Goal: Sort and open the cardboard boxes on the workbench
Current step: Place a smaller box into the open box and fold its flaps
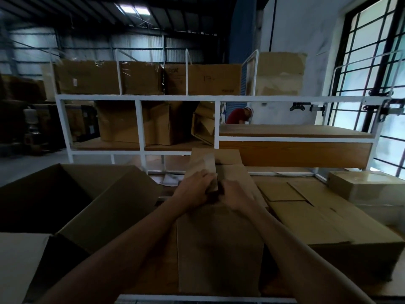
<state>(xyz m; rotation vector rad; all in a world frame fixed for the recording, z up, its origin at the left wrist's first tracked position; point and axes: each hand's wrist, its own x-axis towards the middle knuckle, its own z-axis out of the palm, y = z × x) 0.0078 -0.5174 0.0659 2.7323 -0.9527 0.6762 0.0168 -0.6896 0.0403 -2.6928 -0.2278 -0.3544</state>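
Box (219, 249) gripped w/ L hand (194, 190), R hand (236, 196).

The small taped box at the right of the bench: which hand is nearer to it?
Right. The right hand is at the middle carton, left of the small taped box and apart from it. The left hand grips the same carton, farther left.

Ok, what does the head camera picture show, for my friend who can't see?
A person's left hand and right hand meet at the taped far end of a cardboard box on a workbench. An open box sits left, flattened boxes right, a white shelf behind.
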